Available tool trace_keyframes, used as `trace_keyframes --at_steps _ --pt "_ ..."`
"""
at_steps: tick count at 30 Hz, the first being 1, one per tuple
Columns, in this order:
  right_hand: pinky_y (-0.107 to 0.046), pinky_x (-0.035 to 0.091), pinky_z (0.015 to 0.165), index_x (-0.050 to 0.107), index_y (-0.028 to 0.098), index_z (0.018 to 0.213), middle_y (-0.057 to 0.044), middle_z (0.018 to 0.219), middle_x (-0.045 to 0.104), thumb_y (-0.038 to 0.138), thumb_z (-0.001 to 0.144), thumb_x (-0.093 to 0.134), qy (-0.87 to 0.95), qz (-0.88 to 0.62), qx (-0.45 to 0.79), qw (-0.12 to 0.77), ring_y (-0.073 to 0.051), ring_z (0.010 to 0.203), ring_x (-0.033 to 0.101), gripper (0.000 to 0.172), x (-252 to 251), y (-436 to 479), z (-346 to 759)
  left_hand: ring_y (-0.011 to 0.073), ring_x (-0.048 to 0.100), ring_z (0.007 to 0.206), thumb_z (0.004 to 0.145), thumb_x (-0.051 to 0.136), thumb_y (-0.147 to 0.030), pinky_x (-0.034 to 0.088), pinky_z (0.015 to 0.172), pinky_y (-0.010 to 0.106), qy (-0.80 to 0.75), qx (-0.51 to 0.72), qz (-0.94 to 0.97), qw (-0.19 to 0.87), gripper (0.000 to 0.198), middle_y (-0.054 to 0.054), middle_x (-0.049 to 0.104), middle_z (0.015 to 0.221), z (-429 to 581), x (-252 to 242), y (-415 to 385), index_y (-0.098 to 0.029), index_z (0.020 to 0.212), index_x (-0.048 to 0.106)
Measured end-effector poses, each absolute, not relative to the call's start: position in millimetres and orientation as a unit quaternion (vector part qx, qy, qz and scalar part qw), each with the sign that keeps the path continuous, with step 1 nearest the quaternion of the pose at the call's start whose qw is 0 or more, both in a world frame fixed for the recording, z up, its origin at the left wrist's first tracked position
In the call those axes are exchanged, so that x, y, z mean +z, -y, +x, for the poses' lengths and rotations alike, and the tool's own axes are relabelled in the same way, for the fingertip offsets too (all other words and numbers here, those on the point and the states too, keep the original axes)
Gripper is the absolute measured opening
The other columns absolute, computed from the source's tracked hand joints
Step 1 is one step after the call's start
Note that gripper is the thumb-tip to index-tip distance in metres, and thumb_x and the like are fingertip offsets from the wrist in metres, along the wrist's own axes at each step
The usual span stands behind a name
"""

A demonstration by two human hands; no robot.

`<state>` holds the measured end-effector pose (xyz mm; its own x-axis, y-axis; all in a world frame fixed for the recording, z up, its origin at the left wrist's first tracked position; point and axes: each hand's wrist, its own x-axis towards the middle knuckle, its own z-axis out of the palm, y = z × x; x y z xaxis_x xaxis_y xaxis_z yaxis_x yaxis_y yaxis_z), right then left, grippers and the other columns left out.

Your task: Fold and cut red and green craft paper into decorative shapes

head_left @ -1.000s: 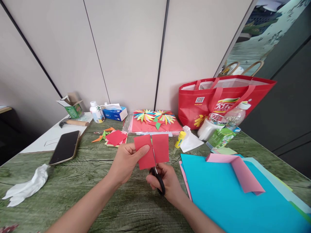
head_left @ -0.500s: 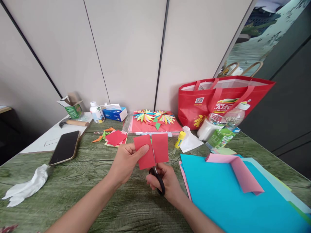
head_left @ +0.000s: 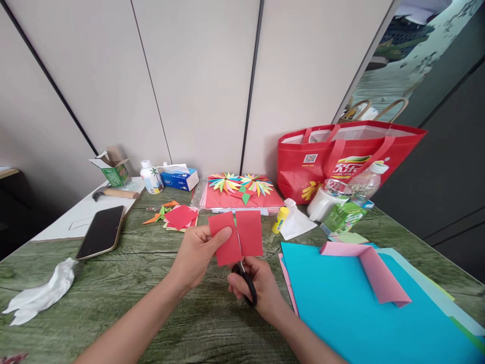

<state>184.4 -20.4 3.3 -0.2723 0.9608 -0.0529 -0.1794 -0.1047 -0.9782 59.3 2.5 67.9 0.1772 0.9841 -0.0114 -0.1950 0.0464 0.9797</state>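
My left hand pinches the left half of a piece of red paper, thumb on top. My right hand grips black-handled scissors, fingers wrapped around the handles. The blades run up into the paper along a slit that parts it into a left and a right side; a small top stretch of the slit is open. Behind the left hand lie small red paper squares beside folded orange and green paper pieces. A yellow glue stick stands past the paper, to the right.
Blue paper sheets with a folded pink strip cover the right side. At the back are a red bag, paper fans, a tissue pack and a bottle. A phone and crumpled tissue lie left.
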Motion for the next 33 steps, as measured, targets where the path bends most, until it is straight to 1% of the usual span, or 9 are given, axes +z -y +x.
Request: trace_keyframes --at_steps 8,13,15,21,27,29,30,32,33 --pt "-0.022 0.039 0.04 0.053 0.017 0.07 0.008 0.041 0.046 0.027 0.063 0.062 0.492 -0.39 0.626 0.462 -0.009 0.037 0.044 0.016 -3.6 20.2 184.8 0.0103 0.055 0.048 0.071 0.065 -0.03 0.044 0.048 0.02 -0.416 0.494 0.464 0.607 0.02 0.003 0.066 0.058 58.7 67.6 -3.6 -0.011 0.066 0.064" --pt "-0.021 0.039 0.041 0.051 0.018 0.071 0.009 0.04 0.046 0.028 0.063 0.063 0.485 -0.38 0.648 0.449 -0.009 0.038 0.046 0.018 -1.7 20.6 185.2 0.0104 0.055 0.049 0.07 0.064 -0.035 0.042 0.046 0.019 -0.442 0.48 0.45 0.61 0.023 0.002 0.065 0.057 53.7 58.6 -13.9 -0.012 0.07 0.065" --pt "-0.022 0.039 0.041 0.051 0.018 0.071 0.009 0.039 0.046 0.028 0.064 0.063 0.486 -0.372 0.65 0.451 -0.009 0.037 0.045 0.017 2.3 22.1 186.0 0.0115 0.055 0.05 0.068 0.064 -0.038 0.042 0.047 0.02 -0.474 0.445 0.454 0.609 0.026 0.002 0.065 0.057 50.1 52.5 -20.6 -0.012 0.07 0.065" --pt "-0.022 0.038 0.042 0.053 0.019 0.074 0.007 0.04 0.047 0.025 0.065 0.062 0.447 -0.403 0.561 0.569 -0.012 0.042 0.05 0.015 9.9 23.0 191.0 0.0104 0.047 0.045 0.063 0.064 -0.045 0.032 0.042 0.019 -0.552 0.375 0.523 0.53 0.033 -0.001 0.059 0.053 39.4 33.1 -37.6 -0.012 0.063 0.062" --pt "-0.026 0.042 0.057 0.051 0.019 0.082 0.003 0.06 0.052 0.03 0.076 0.056 0.396 -0.453 0.406 0.688 -0.012 0.056 0.052 0.013 9.1 15.2 195.0 0.0091 0.042 0.044 0.065 0.063 -0.046 0.027 0.039 0.018 -0.543 0.369 0.569 0.495 0.033 -0.003 0.052 0.05 41.1 27.7 -37.4 -0.013 0.064 0.06" --pt "-0.026 0.042 0.06 0.05 0.02 0.087 0.002 0.067 0.053 0.031 0.079 0.054 0.386 -0.463 0.369 0.708 -0.012 0.062 0.051 0.015 8.9 14.3 195.6 0.0102 0.047 0.048 0.069 0.06 -0.046 0.032 0.041 0.018 -0.511 0.359 0.571 0.534 0.032 -0.002 0.056 0.055 46.4 31.7 -31.9 -0.014 0.07 0.062" --pt "-0.025 0.042 0.061 0.049 0.02 0.09 0.002 0.07 0.053 0.031 0.08 0.054 0.383 -0.461 0.359 0.716 -0.012 0.064 0.051 0.016 8.9 14.4 195.8 0.0117 0.052 0.053 0.072 0.057 -0.045 0.037 0.044 0.019 -0.481 0.347 0.573 0.565 0.032 0.0 0.06 0.063 49.5 34.1 -28.8 -0.014 0.078 0.063" --pt "-0.026 0.042 0.067 0.048 0.022 0.094 0.001 0.077 0.053 0.032 0.081 0.053 0.377 -0.45 0.353 0.729 -0.012 0.07 0.051 0.017 8.6 15.4 195.9 0.0173 0.06 0.074 0.079 0.049 -0.042 0.046 0.058 0.025 -0.406 0.323 0.586 0.623 0.035 0.006 0.065 0.084 54.8 37.7 -23.7 -0.016 0.1 0.061" --pt "-0.026 0.042 0.069 0.047 0.022 0.096 0.001 0.079 0.052 0.031 0.081 0.053 0.375 -0.442 0.356 0.733 -0.012 0.073 0.051 0.018 8.4 16.0 195.8 0.0192 0.06 0.082 0.08 0.048 -0.039 0.048 0.065 0.028 -0.391 0.325 0.604 0.614 0.034 0.008 0.065 0.091 56.5 38.1 -22.4 -0.016 0.103 0.06"
